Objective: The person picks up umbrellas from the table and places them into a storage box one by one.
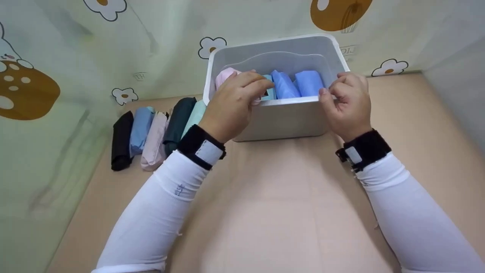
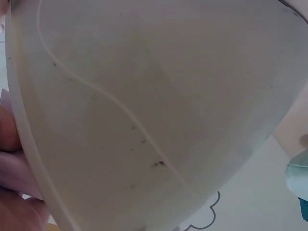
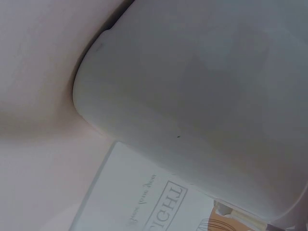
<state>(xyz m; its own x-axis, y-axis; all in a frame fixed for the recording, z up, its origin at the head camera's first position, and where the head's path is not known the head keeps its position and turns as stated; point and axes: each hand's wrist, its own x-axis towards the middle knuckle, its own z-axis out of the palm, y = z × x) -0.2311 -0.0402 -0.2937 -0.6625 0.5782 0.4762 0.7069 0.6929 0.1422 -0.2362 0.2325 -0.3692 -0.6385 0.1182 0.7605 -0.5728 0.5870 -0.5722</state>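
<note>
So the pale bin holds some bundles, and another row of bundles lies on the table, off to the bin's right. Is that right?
Not quite: the head view shows the row of bundles on the table to the left of the pale bin. The bin does hold some other bundles.

Pale flowered backdrop [image 1: 170, 34] behind | brown spotted print [image 1: 32, 91] at left | tan tabletop [image 1: 273, 227] below

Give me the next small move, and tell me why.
I would probably move the left hand from the box to the mint bundle: it lies just beside the box on that hand's side, blue bundles already sit inside, and the right hand, at the right front corner, could steady the box.
</note>
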